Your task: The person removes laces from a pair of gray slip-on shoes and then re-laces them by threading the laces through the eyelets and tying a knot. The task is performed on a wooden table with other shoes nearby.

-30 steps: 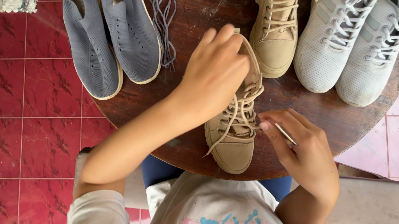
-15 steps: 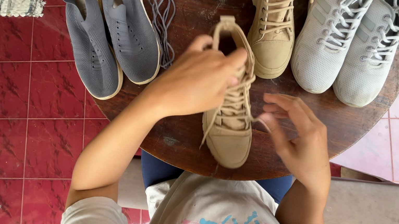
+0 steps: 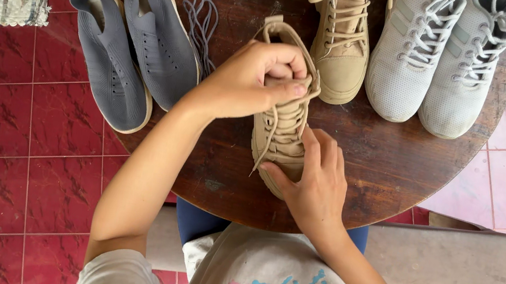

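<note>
Presently: left hand (image 3: 261, 78) gripped collar of tan suede high-top boot (image 3: 281, 133) on round dark wooden table (image 3: 389, 169) | right hand (image 3: 314, 181) closed over its toe | lower eyelets laced, lace ends loose | matching boot (image 3: 342, 35) beyond hands laced | grey knit shoes (image 3: 130, 43) left of hands unlaced.

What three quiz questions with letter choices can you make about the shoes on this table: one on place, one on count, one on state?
1. Where do the loose grey laces lie?
A. beside the grey knit shoes
B. on the red tiled floor
C. inside a white shoe

2. How many shoes are on the round dark wooden table?
A. four
B. six
C. eight

3. What is the left hand doing?
A. resting flat on the table
B. gripping the tan lace-up boot
C. holding a brush

Answers: 1 A, they lie right of the grey pair; 2 B, two grey, two tan, two white; 3 B, its fingers close on the boot's collar.
</note>
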